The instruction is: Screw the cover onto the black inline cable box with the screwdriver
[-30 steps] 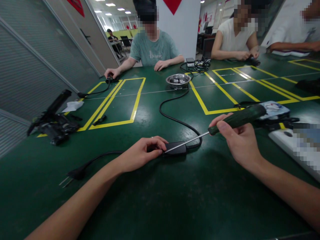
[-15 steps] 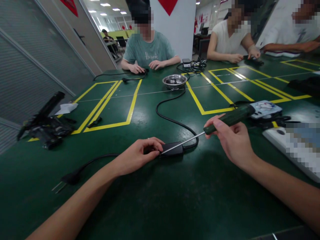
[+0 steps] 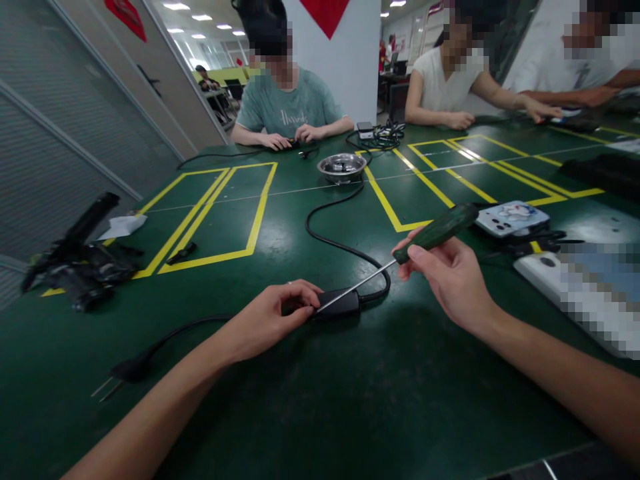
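My left hand (image 3: 273, 317) is closed on the left end of a black power adapter (image 3: 345, 304) that lies on the green table. My right hand (image 3: 450, 273) grips a screwdriver (image 3: 434, 232) by its dark green handle. The screwdriver slants down to the left, its metal shaft crossing over the adapter and its tip beside my left fingertips. Whether the tip touches the case, I cannot tell. A black cord (image 3: 333, 240) curves away from the adapter's right end; another leads left to a two-pin plug (image 3: 131, 368).
A metal bowl (image 3: 342, 168) with small dark items stands farther back. To the right are a phone (image 3: 513, 219) and a white device (image 3: 545, 280), partly blurred. Dark gear (image 3: 80, 267) lies at the left. Several people sit across the table, which bears yellow tape outlines (image 3: 257, 213).
The view has shifted slightly. Both my hands keep their hold, with the screwdriver tip still at the adapter's left end. Across the table, one person's hand has reached farther right.
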A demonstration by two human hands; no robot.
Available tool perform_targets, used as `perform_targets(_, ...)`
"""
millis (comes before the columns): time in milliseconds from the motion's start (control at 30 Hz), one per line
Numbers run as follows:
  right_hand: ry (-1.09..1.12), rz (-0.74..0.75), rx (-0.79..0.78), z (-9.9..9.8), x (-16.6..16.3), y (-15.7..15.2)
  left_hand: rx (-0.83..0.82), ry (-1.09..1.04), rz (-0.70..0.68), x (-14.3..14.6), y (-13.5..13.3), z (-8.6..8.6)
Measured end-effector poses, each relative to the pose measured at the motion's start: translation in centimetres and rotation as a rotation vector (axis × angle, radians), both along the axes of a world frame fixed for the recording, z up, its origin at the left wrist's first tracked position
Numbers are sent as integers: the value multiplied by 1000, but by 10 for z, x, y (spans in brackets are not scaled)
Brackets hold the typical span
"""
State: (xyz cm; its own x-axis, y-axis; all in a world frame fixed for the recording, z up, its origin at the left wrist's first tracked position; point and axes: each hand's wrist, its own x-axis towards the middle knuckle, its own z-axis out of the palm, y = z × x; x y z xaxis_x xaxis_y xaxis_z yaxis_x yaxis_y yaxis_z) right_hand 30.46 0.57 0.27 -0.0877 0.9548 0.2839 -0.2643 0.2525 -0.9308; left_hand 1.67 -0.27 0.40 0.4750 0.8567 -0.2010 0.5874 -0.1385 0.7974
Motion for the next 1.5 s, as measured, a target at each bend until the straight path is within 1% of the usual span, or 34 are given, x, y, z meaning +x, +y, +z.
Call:
perform_targets(233, 21, -49, -59, 1, 0, 3, 28, 33, 0, 0, -1, -2)
perform_targets(433, -1, -192, -72, 7, 10, 15, 50, 67, 20, 2, -4, -1)
perform_targets(500, -69, -247, -55, 9, 18, 24, 70, 81, 5, 3, -7, 1)
perform_targets(567, -261, -317, -38, 9, 27, 32, 138, 96, -19, 4, -9, 2)
perform_targets(633, -575, -352, -29, 6, 33, 37, 282, 123, -20, 8, -13, 0)
perform_targets(733, -1106, -313, -23, -1, 36, 39, 526, 209, -57, 17, -19, -9)
perform_targets(767, -1270, -283, -37, -4, 35, 39, 567, 243, -87, 21, -20, -13)
perform_targets(833, -1532, -238, -88, -11, 32, 37, 590, 300, -134, 27, -22, -20)
perform_targets(900, -1669, -218, -122, -16, 29, 35, 582, 335, -145, 31, -23, -25)
perform_targets(1000, -1715, -225, -129, -21, 28, 33, 588, 356, -152, 28, -21, -26)
perform_targets(1067, -1727, -226, -130, -21, 28, 32, 598, 364, -140, 20, -17, -21)
perform_targets(1133, -1730, -231, -126, -20, 28, 31, 610, 385, -97, 5, -8, -14)
perform_targets(1233, -1738, -231, -120, -19, 27, 30, 621, 445, 8, -30, 11, 1)
perform_targets(1333, -1740, -234, -112, -18, 26, 29, 628, 537, 159, -71, 30, 10)
perform_targets(1367, -1742, -235, -109, -17, 26, 29, 614, 569, 201, -83, 36, 11)
perform_targets(1433, -1747, -235, -107, -17, 26, 28, 532, 632, 269, -103, 44, 7)
perform_targets(1500, -1751, -231, -112, -16, 25, 28, 464, 649, 266, -115, 48, 1)
